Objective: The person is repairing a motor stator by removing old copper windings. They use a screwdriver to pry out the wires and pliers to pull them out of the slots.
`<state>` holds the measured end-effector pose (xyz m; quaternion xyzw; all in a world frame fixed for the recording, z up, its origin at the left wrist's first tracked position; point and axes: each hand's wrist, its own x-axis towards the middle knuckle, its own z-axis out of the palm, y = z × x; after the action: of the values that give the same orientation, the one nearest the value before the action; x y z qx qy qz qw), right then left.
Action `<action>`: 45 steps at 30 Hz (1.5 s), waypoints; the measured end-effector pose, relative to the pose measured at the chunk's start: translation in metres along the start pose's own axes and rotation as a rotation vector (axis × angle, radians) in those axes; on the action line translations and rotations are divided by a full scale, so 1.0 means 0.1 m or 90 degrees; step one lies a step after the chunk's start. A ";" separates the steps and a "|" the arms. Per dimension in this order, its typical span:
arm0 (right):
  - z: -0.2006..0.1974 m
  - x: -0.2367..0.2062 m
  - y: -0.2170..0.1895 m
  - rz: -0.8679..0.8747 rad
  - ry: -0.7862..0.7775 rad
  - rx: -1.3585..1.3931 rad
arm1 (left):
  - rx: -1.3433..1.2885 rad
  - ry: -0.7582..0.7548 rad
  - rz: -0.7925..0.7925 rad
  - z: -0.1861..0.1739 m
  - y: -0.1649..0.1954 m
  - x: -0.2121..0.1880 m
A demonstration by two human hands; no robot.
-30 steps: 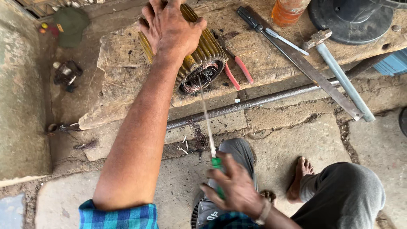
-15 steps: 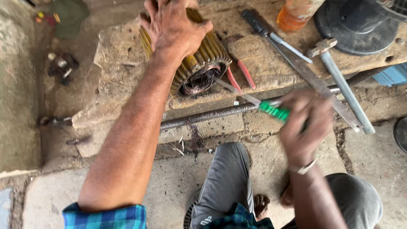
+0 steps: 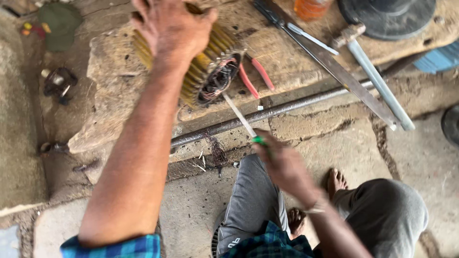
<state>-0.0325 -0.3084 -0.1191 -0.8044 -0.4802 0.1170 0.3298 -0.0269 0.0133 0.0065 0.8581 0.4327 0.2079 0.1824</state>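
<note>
1. Nearest the camera: bent knees in grey trousers (image 3: pixel 382 215), bare feet (image 3: pixel 334 180) on a cracked concrete floor (image 3: pixel 191 210), blue checked shirt cuffs at the bottom edge.
2. Right hand (image 3: pixel 282 165), low and centre-right, fingers closed around the green handle of a screwdriver (image 3: pixel 241 117); thin shaft slanting up and left, tip inside the open end of the motor stator.
3. Just past the hand, a long dark steel rod (image 3: pixel 287 107) lying along the front edge of the rough stone desk (image 3: pixel 110 110), with loose wire scraps (image 3: pixel 215 150) beneath it.
4. Left arm stretched up the frame; left hand (image 3: pixel 169 31) pressed on top of the yellow-finned motor stator (image 3: pixel 208 67), fingers spread and gripping its casing; stator lying on its side on the desk, copper windings facing the camera.
5. Just right of the stator, red-handled pliers (image 3: pixel 256 76).
6. Farther right, a long flat metal file (image 3: pixel 334 67) and a hammer (image 3: pixel 377 79) with a pale handle, lying diagonally.
7. Farthest, at the top edge: an orange container (image 3: pixel 311 7) and a round black cover (image 3: pixel 387 16).
</note>
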 end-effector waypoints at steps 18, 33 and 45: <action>-0.35 -0.96 0.28 0.072 0.091 0.038 | -0.024 -0.046 0.274 -0.05 -0.17 0.00; -1.14 -0.59 -0.79 0.074 -0.078 -0.339 | -0.005 -0.031 0.299 -0.02 -0.24 0.07; -1.55 -0.35 -0.53 -0.243 -0.128 -0.659 | -0.013 -0.032 0.256 0.01 -0.25 0.06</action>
<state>-0.0086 -0.3859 0.0274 -0.7449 -0.6412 -0.1197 -0.1401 -0.0398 0.0323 -0.0060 0.9301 0.2463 0.2231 0.1564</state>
